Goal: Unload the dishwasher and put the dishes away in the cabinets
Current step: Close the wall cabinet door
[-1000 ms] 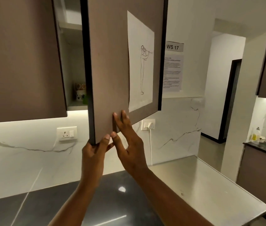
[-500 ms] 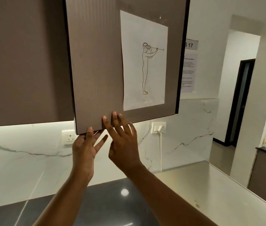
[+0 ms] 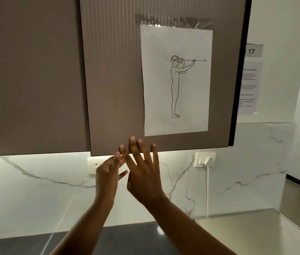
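A brown upper cabinet door (image 3: 114,80) hangs nearly flush with the closed door (image 3: 31,76) to its left; the cabinet's inside is hidden. A white sheet (image 3: 176,80) with a line drawing of a standing figure is taped to it. My right hand (image 3: 141,173) is raised with fingers spread straight, the fingertips lying against the door's lower edge. My left hand (image 3: 107,173) is just below that edge, fingers relaxed and empty, touching nothing that I can make out. No dishes are in view.
Below lies a dark countertop (image 3: 119,242) that meets a steel surface (image 3: 252,229) at the right. The marble backsplash carries a socket (image 3: 94,165) and a plugged-in white socket (image 3: 205,160). Printed notices (image 3: 247,87) hang on the right wall beside a dark doorway.
The cabinet door has swung from wide open to almost shut, hiding the shelf and mug inside. My left hand has let go of the door's edge; my right hand stays flat on it.
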